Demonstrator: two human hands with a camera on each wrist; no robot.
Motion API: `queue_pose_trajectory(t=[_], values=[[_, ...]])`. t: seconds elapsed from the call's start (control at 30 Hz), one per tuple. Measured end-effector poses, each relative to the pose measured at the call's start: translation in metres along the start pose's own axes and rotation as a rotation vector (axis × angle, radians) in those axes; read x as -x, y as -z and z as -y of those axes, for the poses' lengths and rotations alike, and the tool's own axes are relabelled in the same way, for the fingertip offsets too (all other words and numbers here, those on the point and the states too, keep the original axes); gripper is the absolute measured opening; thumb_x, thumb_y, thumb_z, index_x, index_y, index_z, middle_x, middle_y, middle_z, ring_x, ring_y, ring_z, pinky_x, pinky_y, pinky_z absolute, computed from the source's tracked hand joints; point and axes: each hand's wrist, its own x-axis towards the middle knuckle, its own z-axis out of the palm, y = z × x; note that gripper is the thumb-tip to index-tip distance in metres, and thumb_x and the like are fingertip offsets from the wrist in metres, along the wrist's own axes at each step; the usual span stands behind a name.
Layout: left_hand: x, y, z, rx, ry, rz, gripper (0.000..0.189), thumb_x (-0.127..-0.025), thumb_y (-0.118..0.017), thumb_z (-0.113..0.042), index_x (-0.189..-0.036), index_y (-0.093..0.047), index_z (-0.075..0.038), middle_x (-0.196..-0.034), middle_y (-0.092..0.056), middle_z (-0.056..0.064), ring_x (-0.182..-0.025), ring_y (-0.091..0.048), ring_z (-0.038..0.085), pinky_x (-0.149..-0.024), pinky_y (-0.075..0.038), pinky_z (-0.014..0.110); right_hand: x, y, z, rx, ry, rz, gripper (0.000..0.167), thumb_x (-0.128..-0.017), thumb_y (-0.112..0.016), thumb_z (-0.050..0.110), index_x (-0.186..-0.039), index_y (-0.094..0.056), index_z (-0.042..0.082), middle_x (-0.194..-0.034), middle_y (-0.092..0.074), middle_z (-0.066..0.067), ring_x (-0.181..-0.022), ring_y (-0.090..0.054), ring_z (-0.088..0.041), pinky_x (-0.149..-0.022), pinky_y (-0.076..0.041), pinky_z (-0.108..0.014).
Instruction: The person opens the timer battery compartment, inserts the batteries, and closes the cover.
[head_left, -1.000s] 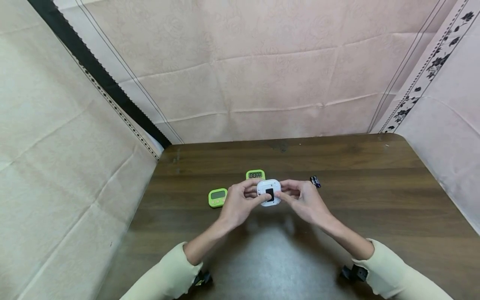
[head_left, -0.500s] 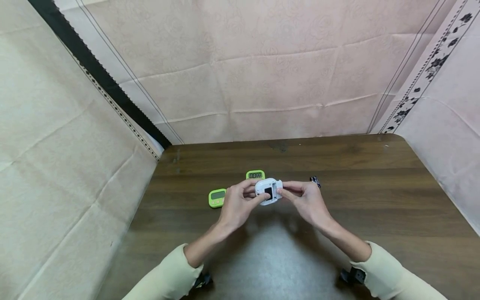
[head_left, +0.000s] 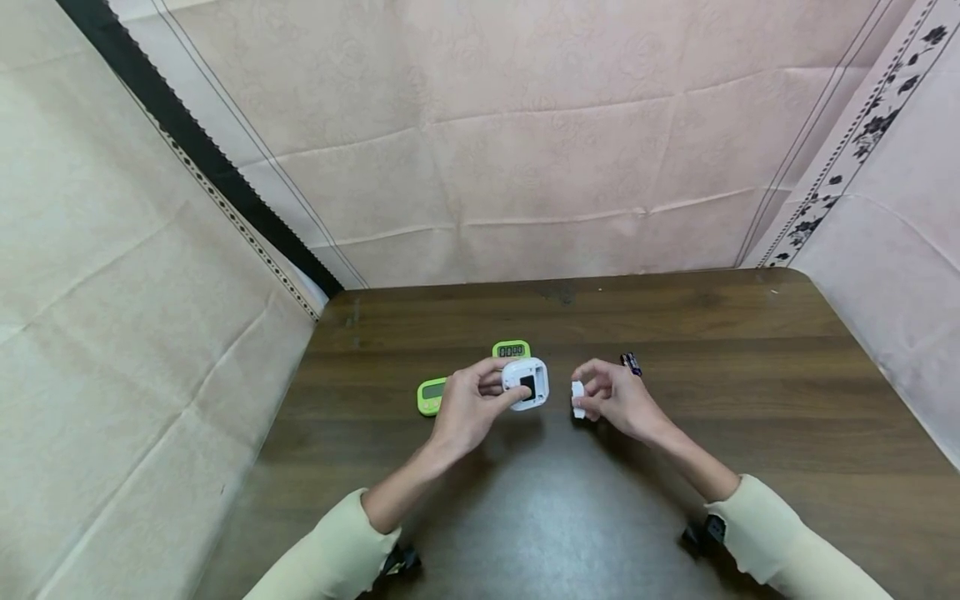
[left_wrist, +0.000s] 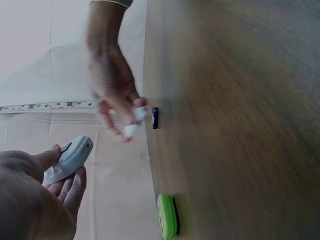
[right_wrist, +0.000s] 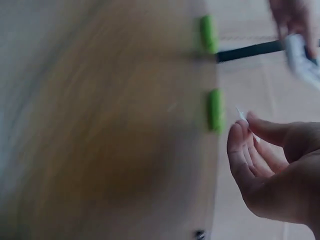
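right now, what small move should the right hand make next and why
Probably set the small white piece down on the table: the right hand pinches it, the left hand holds the white device, and what looks like a dark battery lies nearby to take.

Passable between left hand [head_left: 468, 408] and right hand [head_left: 621, 402], and over near surface [head_left: 551, 517]; obstructed leftward by front timer [head_left: 431, 397] and rear timer [head_left: 512, 349], behind right hand by battery [head_left: 631, 363].

Brown table [head_left: 750, 375] with 2 green timers [head_left: 512, 349] [head_left: 431, 397], dark batteries [head_left: 631, 363]
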Motion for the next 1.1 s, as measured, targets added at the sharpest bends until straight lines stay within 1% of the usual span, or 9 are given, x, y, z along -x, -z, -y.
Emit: queue_pose_trajectory(t=[0.13, 0.23, 0.43, 0.5, 0.67, 0.77, 0.83, 0.93, 1.1], values=[[0.000, 0.000, 0.000, -0.008, 0.002, 0.012, 0.038, -0.089, -0.088, -0.009, -0.124, -0.076, -0.006, -0.104, -0.081, 0.009, -0.087, -0.078, 0.015, -0.075, -0.064, 0.028, -0.006, 0.002, -0.020, 0.113, 0.029, 0.008, 0.024, -0.089, -0.083, -0.005, -0.110, -0.071, -0.003, -0.081, -0.070, -0.007, -0.066, -0.067, -0.019, -0.056, -0.057, -0.027], [0.000, 0.001, 0.001, -0.017, 0.007, 0.017, 0.037, -0.089, -0.088, -0.009, -0.124, -0.076, -0.007, -0.104, -0.081, 0.008, -0.087, -0.077, 0.014, -0.075, -0.064, 0.027, -0.009, 0.002, -0.029, 0.175, 0.053, 0.002, 0.022, -0.085, -0.086, -0.004, -0.104, -0.075, -0.002, -0.079, -0.068, -0.005, -0.066, -0.065, -0.015, -0.056, -0.054, -0.023], [0.000, 0.000, 0.000, -0.017, 0.007, 0.024, 0.036, -0.089, -0.088, -0.010, -0.123, -0.076, -0.008, -0.103, -0.081, 0.007, -0.087, -0.077, 0.014, -0.076, -0.064, 0.027, -0.012, 0.003, -0.033, 0.360, 0.131, -0.046, 0.022, -0.081, -0.093, 0.007, -0.098, -0.081, 0.002, -0.083, -0.070, -0.002, -0.072, -0.063, -0.011, -0.063, -0.052, -0.025], [0.000, 0.000, 0.000, -0.012, 0.004, 0.027, 0.036, -0.089, -0.088, -0.010, -0.123, -0.076, -0.007, -0.103, -0.081, 0.008, -0.088, -0.078, 0.015, -0.076, -0.064, 0.027, -0.012, 0.004, -0.034, 0.394, 0.146, -0.068, 0.024, -0.080, -0.094, 0.010, -0.099, -0.082, 0.002, -0.086, -0.071, -0.003, -0.075, -0.065, -0.013, -0.065, -0.053, -0.027], [0.000, 0.000, 0.000, 0.005, -0.005, 0.039, 0.035, -0.089, -0.088, -0.009, -0.122, -0.076, -0.006, -0.103, -0.081, 0.010, -0.089, -0.078, 0.017, -0.076, -0.064, 0.028, -0.014, 0.017, -0.035, 0.352, 0.143, -0.165, 0.031, -0.083, -0.094, 0.013, -0.108, -0.081, -0.001, -0.088, -0.074, -0.005, -0.073, -0.064, -0.014, -0.063, -0.051, -0.024], [0.000, 0.000, 0.001, -0.001, -0.002, 0.039, 0.035, -0.089, -0.088, -0.009, -0.122, -0.076, -0.007, -0.103, -0.081, 0.009, -0.089, -0.078, 0.016, -0.076, -0.064, 0.027, -0.017, 0.034, -0.038, 0.292, 0.150, -0.237, 0.031, -0.087, -0.090, 0.011, -0.114, -0.079, -0.001, -0.090, -0.075, -0.009, -0.071, -0.062, -0.014, -0.060, -0.048, -0.021], [0.000, 0.001, 0.000, -0.006, 0.001, 0.038, 0.036, -0.089, -0.088, -0.009, -0.122, -0.076, -0.007, -0.103, -0.081, 0.008, -0.088, -0.078, 0.015, -0.076, -0.064, 0.027, -0.020, 0.048, -0.041, 0.270, 0.172, -0.256, 0.032, -0.090, -0.086, 0.007, -0.119, -0.077, -0.002, -0.096, -0.077, -0.014, -0.074, -0.065, -0.016, -0.061, -0.049, -0.020], [0.000, 0.001, 0.000, -0.012, 0.002, 0.039, 0.036, -0.089, -0.088, -0.009, -0.122, -0.076, -0.007, -0.104, -0.081, 0.008, -0.088, -0.078, 0.015, -0.076, -0.064, 0.027, -0.025, 0.069, -0.047, 0.268, 0.173, -0.207, 0.039, -0.094, -0.081, 0.002, -0.131, -0.070, -0.005, -0.110, -0.076, -0.022, -0.084, -0.071, -0.023, -0.066, -0.052, -0.019], [-0.001, 0.000, 0.001, -0.014, -0.011, 0.047, 0.037, -0.089, -0.087, -0.009, -0.124, -0.075, -0.007, -0.104, -0.081, 0.008, -0.089, -0.078, 0.014, -0.076, -0.064, 0.027, -0.029, 0.094, -0.054, 0.304, 0.117, -0.017, 0.049, -0.097, -0.076, 0.000, -0.142, -0.061, -0.008, -0.128, -0.069, -0.029, -0.102, -0.071, -0.035, -0.074, -0.055, -0.022]])
